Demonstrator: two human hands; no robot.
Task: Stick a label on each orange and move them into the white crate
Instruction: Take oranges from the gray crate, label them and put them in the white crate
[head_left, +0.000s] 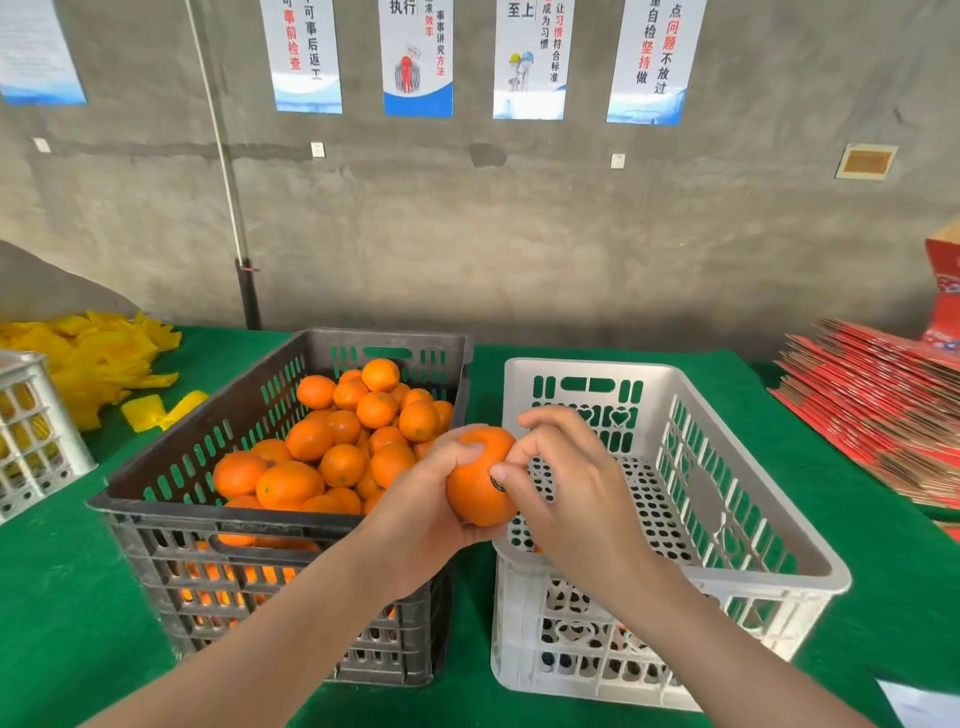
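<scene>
L hand (421, 519) grips orange (475, 496); R hand (571, 499) curled, thumb pressing label (498, 485). I judge early: white crate (587, 366) near-bare, dark crate (208, 515) full.

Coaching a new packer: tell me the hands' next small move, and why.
Probably rub the label flat with the right hand. The left hand grips the orange above the white crate's left rim, and the right thumb sits on the small dark label, so it may not be fully stuck yet.
</scene>
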